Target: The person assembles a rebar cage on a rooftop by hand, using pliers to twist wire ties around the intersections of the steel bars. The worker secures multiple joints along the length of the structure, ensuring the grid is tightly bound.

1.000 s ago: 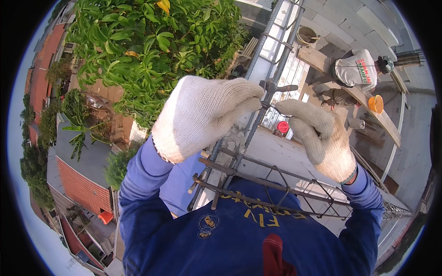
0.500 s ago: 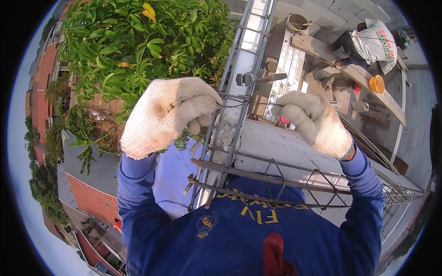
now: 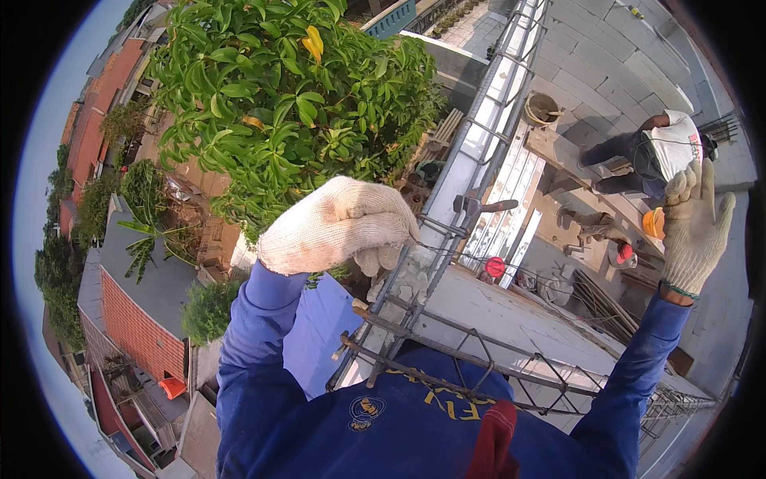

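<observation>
Gloves on both our hands; left hand (image 3: 339,223) was fisted around thin wire (image 3: 447,249) beside the rebar cage (image 3: 447,239); right hand (image 3: 696,227) was raised, fingers spread, holding nothing

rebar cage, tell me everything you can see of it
The rebar cage is a long frame of dark, rusty-looking steel bars ringed by square ties at intervals. It runs from the person's chest up and away along the top of a pale concrete wall. A second run branches right near the chest. The gloved left hand is closed against it by the near end; the gloved right hand is open, clear of it.
</observation>
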`<action>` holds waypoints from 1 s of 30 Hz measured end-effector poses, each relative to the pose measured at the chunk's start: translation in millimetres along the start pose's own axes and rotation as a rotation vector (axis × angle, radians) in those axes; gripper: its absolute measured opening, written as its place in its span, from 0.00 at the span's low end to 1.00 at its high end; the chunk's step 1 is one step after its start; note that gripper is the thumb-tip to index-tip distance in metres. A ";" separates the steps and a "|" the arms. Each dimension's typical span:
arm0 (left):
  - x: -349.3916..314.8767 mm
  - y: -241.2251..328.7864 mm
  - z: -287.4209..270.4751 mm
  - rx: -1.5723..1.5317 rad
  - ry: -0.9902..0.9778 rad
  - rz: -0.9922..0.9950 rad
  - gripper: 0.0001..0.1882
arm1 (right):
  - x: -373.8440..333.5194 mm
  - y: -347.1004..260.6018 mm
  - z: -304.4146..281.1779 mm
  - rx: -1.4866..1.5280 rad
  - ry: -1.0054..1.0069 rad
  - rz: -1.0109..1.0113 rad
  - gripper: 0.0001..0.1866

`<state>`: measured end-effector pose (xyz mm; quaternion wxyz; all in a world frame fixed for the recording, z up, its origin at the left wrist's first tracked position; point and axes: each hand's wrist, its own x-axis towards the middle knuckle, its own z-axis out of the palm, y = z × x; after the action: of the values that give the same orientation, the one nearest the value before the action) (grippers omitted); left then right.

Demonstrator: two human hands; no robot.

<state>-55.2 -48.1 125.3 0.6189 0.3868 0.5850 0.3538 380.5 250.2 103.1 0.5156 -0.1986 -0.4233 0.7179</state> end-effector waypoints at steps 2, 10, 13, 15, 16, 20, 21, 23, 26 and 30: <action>6.1 1.0 8.7 0.011 0.037 -0.029 0.10 | -33.6 2.1 34.2 -0.536 0.011 -0.080 0.38; 37.5 16.6 36.4 -0.120 -0.171 0.098 0.14 | -88.7 85.7 176.6 -1.570 -0.695 -0.379 0.26; 43.7 -5.0 42.9 0.108 -0.059 0.459 0.14 | -94.8 92.3 176.7 -1.461 -0.566 -0.470 0.19; 41.7 -1.3 51.0 0.379 0.066 0.618 0.10 | -89.3 97.6 176.2 -1.275 -0.401 -0.418 0.18; 38.4 -1.4 53.6 0.439 0.113 0.682 0.10 | -79.6 97.3 172.6 -1.314 -0.453 -0.560 0.18; 33.4 6.0 42.1 0.678 0.176 0.708 0.07 | -75.8 92.4 178.1 -1.548 -0.576 -0.528 0.18; 35.7 1.4 39.3 0.702 0.170 0.683 0.07 | -81.2 90.8 177.4 -1.630 -0.630 -0.523 0.17; 34.8 -11.2 37.3 0.757 0.183 0.741 0.07 | -86.0 94.5 183.5 -1.555 -0.625 -0.375 0.16; 22.9 -13.4 48.0 0.715 0.256 0.646 0.10 | -85.2 91.2 176.9 -1.347 -0.626 -0.305 0.13; 15.8 -29.4 39.8 0.253 0.244 0.520 0.31 | -87.6 97.3 169.6 -1.514 -0.536 -0.468 0.11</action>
<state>-14.9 -49.9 92.5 0.3797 0.5520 0.5759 0.4685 236.5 91.5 106.1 0.2606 -0.2210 -0.9298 0.1368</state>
